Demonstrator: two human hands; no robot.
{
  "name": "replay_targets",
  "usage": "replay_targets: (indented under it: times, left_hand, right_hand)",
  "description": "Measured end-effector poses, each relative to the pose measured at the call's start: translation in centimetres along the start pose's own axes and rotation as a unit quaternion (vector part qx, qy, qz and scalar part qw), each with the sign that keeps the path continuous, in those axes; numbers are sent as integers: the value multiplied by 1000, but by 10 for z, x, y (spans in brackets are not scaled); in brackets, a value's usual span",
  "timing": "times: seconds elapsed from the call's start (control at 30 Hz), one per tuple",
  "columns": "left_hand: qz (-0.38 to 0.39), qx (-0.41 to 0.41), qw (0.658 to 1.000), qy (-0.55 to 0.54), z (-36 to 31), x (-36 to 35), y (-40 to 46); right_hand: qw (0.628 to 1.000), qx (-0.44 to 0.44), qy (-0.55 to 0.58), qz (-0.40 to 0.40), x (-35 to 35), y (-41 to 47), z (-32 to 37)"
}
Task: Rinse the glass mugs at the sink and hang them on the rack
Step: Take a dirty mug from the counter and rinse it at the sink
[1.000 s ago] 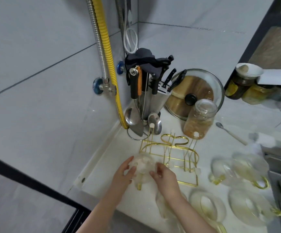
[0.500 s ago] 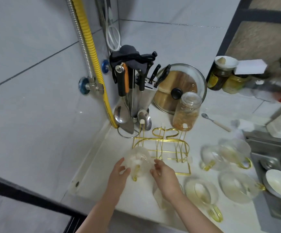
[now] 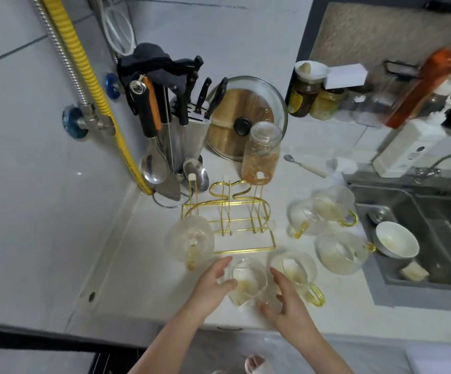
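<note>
The counter (image 3: 127, 265) carries all the work items; the sink (image 3: 418, 238) adjoins it on the right and holds a white bowl (image 3: 397, 240). The gold wire rack (image 3: 229, 220) stands mid-counter, in front of the utensil holder (image 3: 176, 136). One mug (image 3: 192, 240) sits inverted on the rack's left front peg, handle toward the viewer. The other pegs in view are bare. Four mugs lie loose on the counter: two (image 3: 324, 211) touching each other between the rack and the sink, one (image 3: 340, 252) just beside the sink rim, and one (image 3: 296, 269) with a yellow handle near the front edge. A sixth mug (image 3: 246, 282) lies at the front edge, between the two hands. The left hand (image 3: 213, 284) has its fingers curled against that mug's left side. The right hand (image 3: 286, 306) has its fingers spread and loosely cupped at the mug's right side; firm contact there cannot be confirmed. Step in hand, as judged: picking up the next mug for hanging. Next move calls for a secure two-sided hold, turning the mug mouth-down, and lowering it over a bare peg without striking the hung mug.
</note>
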State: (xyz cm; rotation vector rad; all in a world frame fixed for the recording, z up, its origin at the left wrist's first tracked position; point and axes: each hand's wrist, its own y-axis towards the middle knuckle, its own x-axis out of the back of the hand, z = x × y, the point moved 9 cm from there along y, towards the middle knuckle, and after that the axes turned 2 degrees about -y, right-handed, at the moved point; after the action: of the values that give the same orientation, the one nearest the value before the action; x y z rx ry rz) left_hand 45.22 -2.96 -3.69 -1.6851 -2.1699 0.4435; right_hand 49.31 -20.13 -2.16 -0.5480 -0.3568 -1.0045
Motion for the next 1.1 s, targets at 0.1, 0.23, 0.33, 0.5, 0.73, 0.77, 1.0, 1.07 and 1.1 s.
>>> replay_targets:
  times: [0.1,0.23,0.33,0.5,0.73,0.77,1.0,1.07,1.1]
  left_hand:
    - [48,43,997,-51,6,-10,-3]
    - [91,33,995,-21,9,-21,-5]
    - [82,5,996,-26,1,-22,-4]
    - [84,-84,992,50,-34,-25,-6]
    - [124,-195,965,123,-115,-95,-23]
    - [132,-204,963,115,-126,-111,-25]
    - [220,-212,951,52,-165,-267,-43]
    - [238,-198,951,26,-167,-317,-47]
    - [249,-192,949,15,-167,-343,-50]
  right_hand:
    - [997,-31,42,58,-16,6,-12]
    - [996,-18,57,70,-22,17,-4]
    - [995,-9,80,52,-17,15,-2]
    - [987,10,157,14,15,0,20]
    - [971,42,229,-63,110,-30,24]
    - [969,47,231,-73,127,-35,22]
    - [962,68,216,-149,262,-86,-40]
    - [962,70,213,-155,301,-103,-64]
    - [962,72,208,-163,320,-111,-78]
